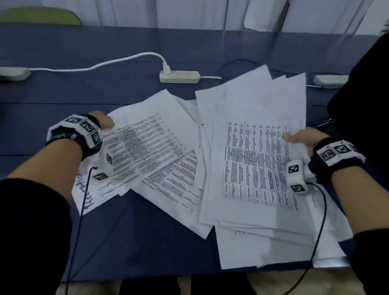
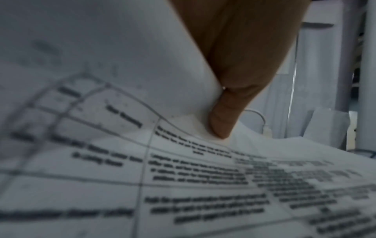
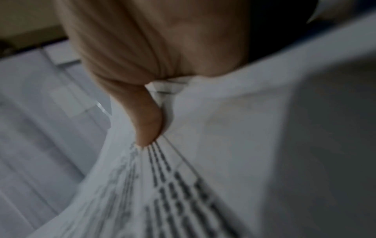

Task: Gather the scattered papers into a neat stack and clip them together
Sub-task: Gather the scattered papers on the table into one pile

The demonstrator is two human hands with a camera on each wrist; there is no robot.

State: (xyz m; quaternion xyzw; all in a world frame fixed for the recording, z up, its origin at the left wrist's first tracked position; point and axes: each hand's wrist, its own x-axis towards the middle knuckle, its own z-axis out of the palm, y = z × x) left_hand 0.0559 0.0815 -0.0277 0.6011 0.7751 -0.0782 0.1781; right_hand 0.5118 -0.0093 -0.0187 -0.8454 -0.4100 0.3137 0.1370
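Observation:
White printed papers lie fanned over the blue table. My left hand holds the left edge of a printed sheet; in the left wrist view its thumb presses down on that sheet. My right hand pinches the right edge of a lifted bundle of sheets; the right wrist view shows the thumb clamped over several paper edges. More sheets lie loose between and under both groups. A metal binder clip lies on the table just beyond my right hand.
A white power strip with its cord sits behind the papers. Another white strip lies far left and a small white block far right. A black object stands at the right edge. Sensor cables hang from both wrists.

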